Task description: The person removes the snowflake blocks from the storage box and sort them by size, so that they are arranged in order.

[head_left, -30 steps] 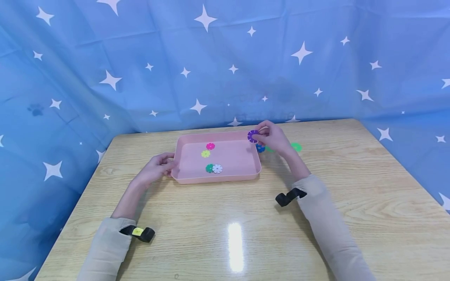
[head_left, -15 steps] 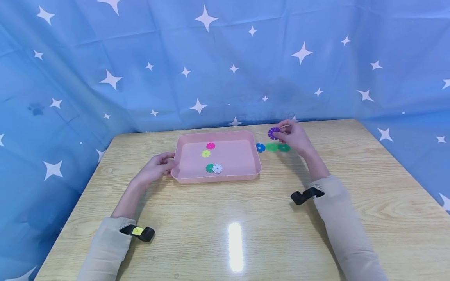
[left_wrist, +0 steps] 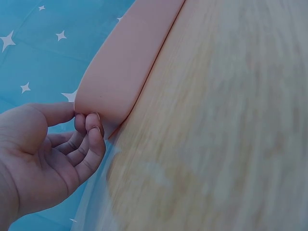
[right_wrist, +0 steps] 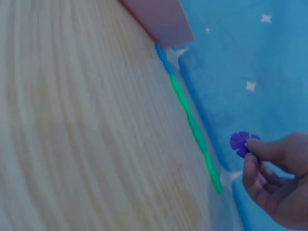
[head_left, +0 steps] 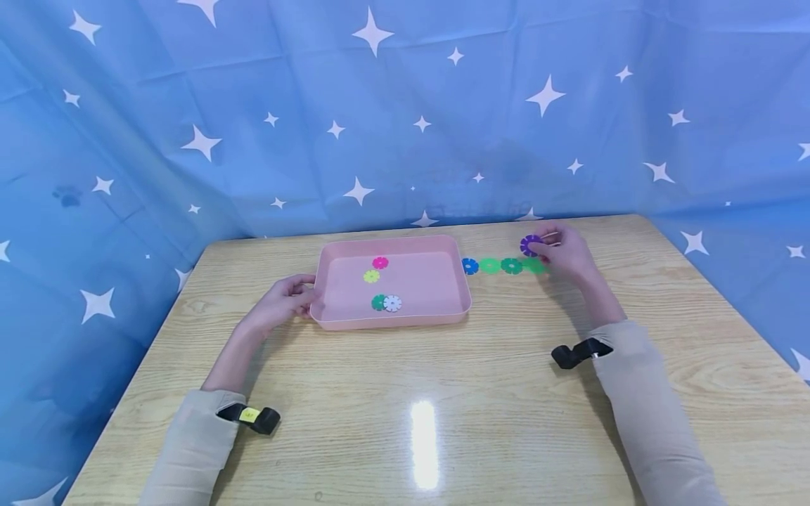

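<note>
A shallow pink tray [head_left: 424, 287] sits on the table, and my left hand [head_left: 281, 301] grips its left end. In the left wrist view, thumb and curled fingers pinch the tray wall [left_wrist: 113, 72] near its corner. My right hand [head_left: 569, 254] pinches a purple snowflake disc [head_left: 530, 245] between thumb and fingers. This disc is held above the right end of a row of flat discs: a blue disc [head_left: 470, 266] by the tray, a bright green disc [head_left: 489, 265], a darker green disc [head_left: 511, 266] and another bright green disc [head_left: 534, 266], partly covered by the hand.
Inside the tray lie a pink disc [head_left: 380, 262], a yellow disc [head_left: 371, 276] and a green disc [head_left: 377, 302] partly under a white disc [head_left: 392, 303]. The wooden table [head_left: 354, 393] ends at a blue star-patterned curtain [head_left: 405, 126] behind.
My right hand has moved right along the disc row, carrying the purple disc from over the tray's right edge to above the row's right end. My left hand stays on the tray.
</note>
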`<control>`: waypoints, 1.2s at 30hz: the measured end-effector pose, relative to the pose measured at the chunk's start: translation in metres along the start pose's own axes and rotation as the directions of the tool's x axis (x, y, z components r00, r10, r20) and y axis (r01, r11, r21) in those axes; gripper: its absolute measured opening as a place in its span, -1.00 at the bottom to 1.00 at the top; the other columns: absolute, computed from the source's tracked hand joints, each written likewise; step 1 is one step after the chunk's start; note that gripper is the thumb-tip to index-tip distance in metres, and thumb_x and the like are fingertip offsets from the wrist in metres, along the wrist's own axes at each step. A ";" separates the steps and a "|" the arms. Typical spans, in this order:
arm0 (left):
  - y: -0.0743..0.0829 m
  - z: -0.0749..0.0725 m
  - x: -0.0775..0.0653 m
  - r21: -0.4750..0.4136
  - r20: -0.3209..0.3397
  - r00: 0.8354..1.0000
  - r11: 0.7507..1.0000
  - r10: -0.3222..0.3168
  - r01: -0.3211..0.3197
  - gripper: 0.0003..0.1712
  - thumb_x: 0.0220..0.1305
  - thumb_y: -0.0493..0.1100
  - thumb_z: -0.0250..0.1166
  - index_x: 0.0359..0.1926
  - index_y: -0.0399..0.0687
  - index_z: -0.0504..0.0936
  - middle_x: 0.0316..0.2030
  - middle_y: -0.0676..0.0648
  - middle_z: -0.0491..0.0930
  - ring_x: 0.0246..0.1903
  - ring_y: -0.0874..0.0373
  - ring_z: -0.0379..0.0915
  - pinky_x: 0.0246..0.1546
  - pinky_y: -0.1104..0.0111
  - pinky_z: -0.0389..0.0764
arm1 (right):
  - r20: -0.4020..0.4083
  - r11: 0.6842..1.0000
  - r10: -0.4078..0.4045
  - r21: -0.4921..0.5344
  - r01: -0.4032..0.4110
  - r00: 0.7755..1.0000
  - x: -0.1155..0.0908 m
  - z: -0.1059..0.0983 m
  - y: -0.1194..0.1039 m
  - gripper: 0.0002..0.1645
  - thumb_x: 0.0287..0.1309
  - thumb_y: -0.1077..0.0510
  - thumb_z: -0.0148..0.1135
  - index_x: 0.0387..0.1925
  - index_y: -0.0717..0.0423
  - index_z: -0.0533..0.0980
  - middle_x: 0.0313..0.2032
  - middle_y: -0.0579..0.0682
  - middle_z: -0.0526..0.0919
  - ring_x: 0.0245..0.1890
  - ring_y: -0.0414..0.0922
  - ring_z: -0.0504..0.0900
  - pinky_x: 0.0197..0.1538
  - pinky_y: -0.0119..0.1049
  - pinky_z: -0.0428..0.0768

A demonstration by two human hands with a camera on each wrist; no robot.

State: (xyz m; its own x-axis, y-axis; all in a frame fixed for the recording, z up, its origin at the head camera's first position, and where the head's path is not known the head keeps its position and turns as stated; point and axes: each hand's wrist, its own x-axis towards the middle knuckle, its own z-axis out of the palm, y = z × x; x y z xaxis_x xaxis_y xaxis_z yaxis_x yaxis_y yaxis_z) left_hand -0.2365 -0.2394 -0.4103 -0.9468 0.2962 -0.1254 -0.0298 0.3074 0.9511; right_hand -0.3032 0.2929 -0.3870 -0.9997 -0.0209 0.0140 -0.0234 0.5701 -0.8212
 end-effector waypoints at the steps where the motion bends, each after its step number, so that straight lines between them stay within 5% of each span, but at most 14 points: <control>1: 0.000 0.000 0.000 -0.001 -0.001 1.000 1.000 0.000 0.000 -0.37 0.51 -0.27 0.13 0.44 -0.48 0.17 -0.26 -0.20 0.47 -0.40 0.19 0.48 -0.31 0.37 0.62 | 0.000 1.000 0.011 -0.001 -0.011 1.000 0.000 -0.002 0.003 -0.53 0.45 0.14 0.18 0.19 0.39 0.33 0.04 0.33 0.47 -0.33 -0.23 0.57 -0.26 -0.39 0.64; 22: -0.001 0.000 0.002 -0.012 -0.003 1.000 1.000 0.007 -0.007 -0.40 0.50 -0.29 0.13 0.43 -0.48 0.21 -0.26 -0.21 0.47 -0.42 0.19 0.47 -0.33 0.39 0.61 | 0.022 0.995 0.057 -0.079 -0.055 0.998 -0.005 -0.035 0.038 -0.57 0.39 0.22 0.24 0.12 0.44 0.38 -0.26 0.08 0.62 -0.46 -0.28 0.61 -0.34 -0.39 0.65; 36: 0.001 0.001 0.000 0.003 -0.002 1.000 1.000 -0.008 0.008 -0.38 0.51 -0.28 0.12 0.45 -0.47 0.17 -0.22 -0.23 0.48 -0.38 0.16 0.48 -0.31 0.37 0.61 | 0.029 0.978 0.091 -0.191 -0.084 0.995 -0.004 -0.036 0.045 -0.53 0.39 0.10 0.25 0.10 0.42 0.45 -0.11 0.25 0.58 -0.33 -0.19 0.52 -0.34 -0.42 0.56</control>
State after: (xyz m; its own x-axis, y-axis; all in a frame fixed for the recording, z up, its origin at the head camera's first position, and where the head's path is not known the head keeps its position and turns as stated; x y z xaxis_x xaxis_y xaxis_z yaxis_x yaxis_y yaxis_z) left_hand -0.2363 -0.2381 -0.4097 -0.9473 0.2920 -0.1322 -0.0362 0.3123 0.9493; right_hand -0.3011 0.3476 -0.4035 -0.9970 0.0075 -0.0776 0.0595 0.7163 -0.6952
